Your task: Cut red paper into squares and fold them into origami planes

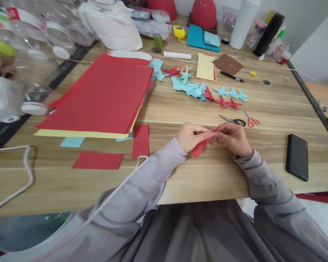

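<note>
My left hand and my right hand meet over the near middle of the wooden table. Both pinch a small folded piece of red paper, fingers closed on it. The paper's lower end sticks out below my left fingers; the rest is hidden between the hands. Just beyond my right hand lie black-handled scissors and red-handled scissors.
A stack of large red sheets lies at left, with red offcuts in front. Several folded blue and red paper cranes spread across the middle. A black phone lies at right. Bottles, a pen and coloured paper crowd the back.
</note>
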The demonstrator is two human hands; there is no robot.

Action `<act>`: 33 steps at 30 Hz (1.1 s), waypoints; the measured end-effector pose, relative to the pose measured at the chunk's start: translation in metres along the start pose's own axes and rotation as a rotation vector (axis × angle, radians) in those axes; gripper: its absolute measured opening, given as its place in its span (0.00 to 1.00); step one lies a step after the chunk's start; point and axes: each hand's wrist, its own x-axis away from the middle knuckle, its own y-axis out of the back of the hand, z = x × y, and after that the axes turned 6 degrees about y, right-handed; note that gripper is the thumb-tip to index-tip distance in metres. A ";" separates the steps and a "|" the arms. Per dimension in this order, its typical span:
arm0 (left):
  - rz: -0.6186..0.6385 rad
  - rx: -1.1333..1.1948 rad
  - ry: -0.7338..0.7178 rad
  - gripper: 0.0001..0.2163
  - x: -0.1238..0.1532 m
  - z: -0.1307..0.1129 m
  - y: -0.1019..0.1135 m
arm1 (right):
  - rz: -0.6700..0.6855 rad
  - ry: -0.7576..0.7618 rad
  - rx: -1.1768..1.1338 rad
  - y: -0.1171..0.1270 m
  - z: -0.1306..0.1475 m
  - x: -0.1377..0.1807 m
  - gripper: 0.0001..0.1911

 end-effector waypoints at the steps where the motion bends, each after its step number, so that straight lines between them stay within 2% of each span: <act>1: -0.002 -0.001 0.000 0.12 0.000 0.000 0.000 | 0.006 0.001 -0.005 0.000 0.000 0.000 0.15; 12: -0.045 0.011 -0.010 0.06 0.003 -0.003 -0.001 | 0.066 0.013 -0.008 0.000 0.002 0.000 0.15; 18: -0.080 -0.057 -0.047 0.06 0.003 -0.002 0.000 | 0.074 0.056 0.021 0.001 0.000 0.000 0.14; 24: -0.089 -0.058 -0.002 0.07 0.002 0.000 0.000 | 0.064 0.080 0.098 0.004 0.000 -0.001 0.15; 33: -0.102 -0.039 -0.077 0.05 0.003 0.002 -0.002 | 0.059 0.066 -0.006 0.002 -0.002 0.001 0.13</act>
